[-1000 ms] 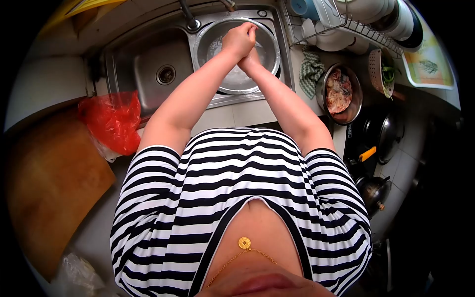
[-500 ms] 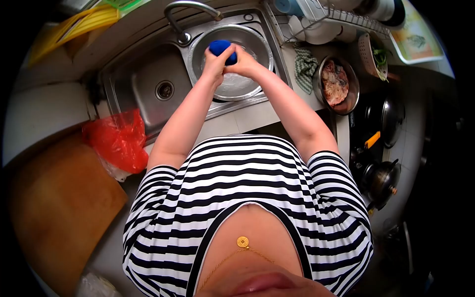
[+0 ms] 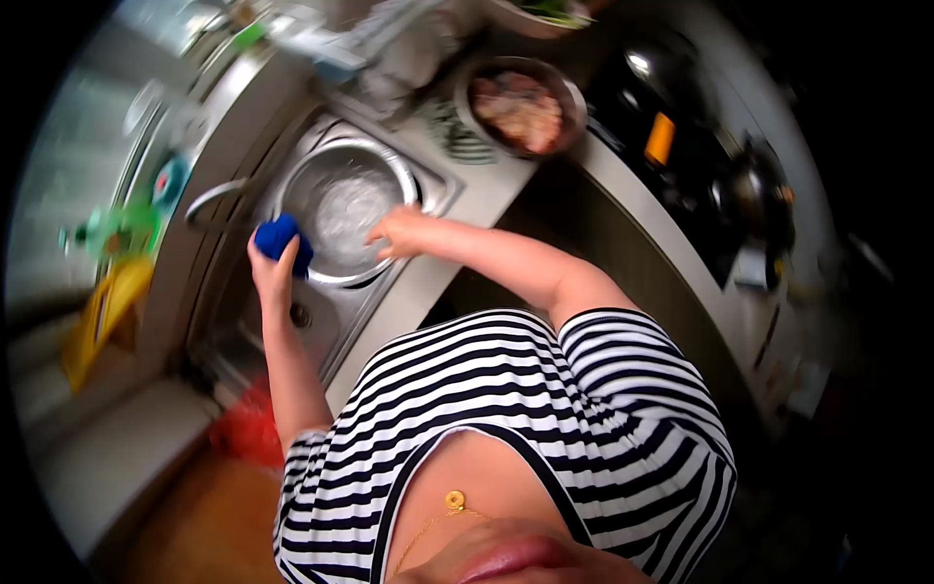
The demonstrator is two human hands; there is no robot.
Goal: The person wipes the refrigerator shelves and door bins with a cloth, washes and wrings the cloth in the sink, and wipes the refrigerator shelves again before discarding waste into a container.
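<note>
A bunched blue cloth [image 3: 282, 245] is in my left hand [image 3: 271, 277], whose fingers and thumb close around it at the left edge of the round metal basin [image 3: 300, 175]. Rippled water shows inside the basin. My right hand [image 3: 395, 234] is over the basin's near right rim, fingers apart and pointing left, holding nothing. Motion blur softens its outline, so I cannot tell whether it touches the rim. The basin sits in the steel double sink [image 3: 443, 193], and the faucet [image 3: 219, 195] arches to its left.
A metal bowl of raw meat [image 3: 520, 109] stands on the counter [image 3: 501, 190] beside a checked cloth [image 3: 457, 136]. Farther right is a stove with a pot [image 3: 764, 190]. A red plastic bag [image 3: 251, 428] lies at lower left. Green bottles [image 3: 126, 232] stand by the window.
The hands have separated: both held the blue cloth together over the basin, and now only the left has it, moved to the basin's left. My view has turned toward the right.
</note>
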